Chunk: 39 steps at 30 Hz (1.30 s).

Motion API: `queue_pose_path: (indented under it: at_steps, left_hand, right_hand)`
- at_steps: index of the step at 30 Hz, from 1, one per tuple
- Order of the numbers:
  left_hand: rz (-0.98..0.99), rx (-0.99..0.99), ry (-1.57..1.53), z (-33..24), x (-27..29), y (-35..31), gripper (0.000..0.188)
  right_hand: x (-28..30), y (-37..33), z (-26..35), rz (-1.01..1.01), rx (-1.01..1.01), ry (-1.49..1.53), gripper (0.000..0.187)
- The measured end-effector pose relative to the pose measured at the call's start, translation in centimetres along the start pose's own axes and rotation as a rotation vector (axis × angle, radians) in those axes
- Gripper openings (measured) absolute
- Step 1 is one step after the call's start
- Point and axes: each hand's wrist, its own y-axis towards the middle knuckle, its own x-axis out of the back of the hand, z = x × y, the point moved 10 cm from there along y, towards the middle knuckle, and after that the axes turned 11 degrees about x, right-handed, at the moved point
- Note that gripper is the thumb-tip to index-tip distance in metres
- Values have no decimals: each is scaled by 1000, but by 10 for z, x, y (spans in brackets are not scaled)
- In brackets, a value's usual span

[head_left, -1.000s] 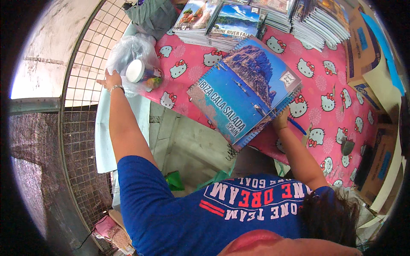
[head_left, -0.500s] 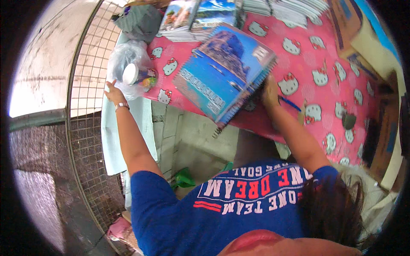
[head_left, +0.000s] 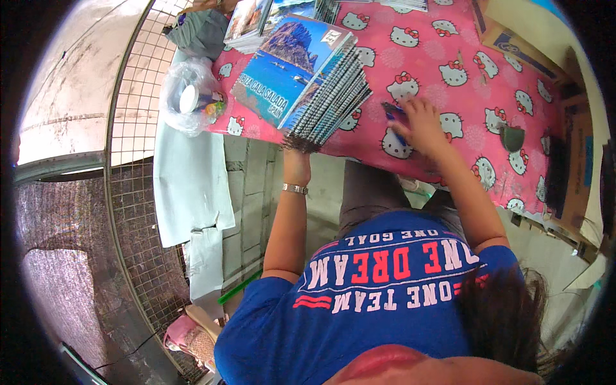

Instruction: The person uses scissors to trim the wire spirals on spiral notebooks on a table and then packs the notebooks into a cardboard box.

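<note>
A fanned stack of spiral-bound notebooks [head_left: 279, 70] lies on the pink cat-print table cover, with a rocky sea picture on the top cover. My left hand [head_left: 296, 165] is at the near, coil-side end of this stack; its fingers are hidden under the notebooks. To the right, my right hand [head_left: 420, 122] rests low over the table cover with bent fingers apart. Beside its thumb and fingers lies a slim blue-and-black thing [head_left: 396, 117], its kind unclear; whether the hand grips it is hard to see.
More picture-covered notebooks [head_left: 247, 24] lie behind the stack. A clear plastic bag [head_left: 176, 106] with a white-lidded tub stands at the table's left edge, before a grey bag [head_left: 199, 33]. Wire mesh [head_left: 131, 128] runs along the left; cardboard boxes [head_left: 577, 160] stand at right.
The notebooks have shifted left and now lie with their coils fanned out. My left hand has moved from beside the plastic bag to the stack; my right hand has left the notebooks.
</note>
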Motion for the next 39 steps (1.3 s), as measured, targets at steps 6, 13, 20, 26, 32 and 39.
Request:
queue_pose_path:
  at_steps: [6, 13, 20, 26, 32, 39]
  left_hand:
    - [-114, 62, -107, 7, -11, -3, 52]
    - [-138, 123, -159, 34, -39, -22, 64]
    - [-30, 224, 55, 50, -61, -28, 60]
    - [-63, -415, 628, -104, -112, -96, 48]
    - [-76, -560, 926, -115, -138, -97, 10]
    - [-109, -653, 1067, -116, -154, -101, 10]
  right_hand:
    - [-8, -31, 10, 13, 31, -52, 78]
    - [0, -23, -25, -72, -179, 491, 58]
    - [44, 25, 61, -172, -73, 1580, 26]
    - [64, 71, 121, 2, 118, 1116, 27]
    - [111, 49, 109, -131, 423, 194, 39]
    - [135, 47, 117, -352, 504, -73, 36]
